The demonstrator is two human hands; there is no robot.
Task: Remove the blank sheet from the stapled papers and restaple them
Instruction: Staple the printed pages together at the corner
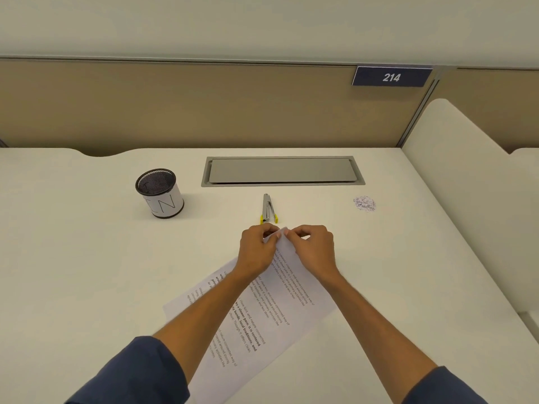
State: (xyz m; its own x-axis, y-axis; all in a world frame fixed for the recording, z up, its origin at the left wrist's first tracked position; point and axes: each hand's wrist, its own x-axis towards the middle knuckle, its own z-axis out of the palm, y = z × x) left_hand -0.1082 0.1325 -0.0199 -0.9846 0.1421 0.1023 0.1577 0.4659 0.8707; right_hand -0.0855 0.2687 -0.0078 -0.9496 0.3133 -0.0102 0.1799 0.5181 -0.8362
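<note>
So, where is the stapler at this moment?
In the head view the stapler lies on the desk near the middle, just beyond both hands, between them and the grey cable hatch.

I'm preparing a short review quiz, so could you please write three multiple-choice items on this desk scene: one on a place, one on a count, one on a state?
1. Where is the stapler?
A. just beyond the hands
B. inside the cup
C. on the papers

2. How many mesh cups stand on the desk?
A. one
B. two
C. three

3. What are the left hand and right hand doing?
A. resting flat
B. pinching a corner of the papers
C. gripping the stapler

Answers: 1 A, it lies past the fingertips; 2 A, only one shows; 3 B, both hands pinch the far corner.
</note>
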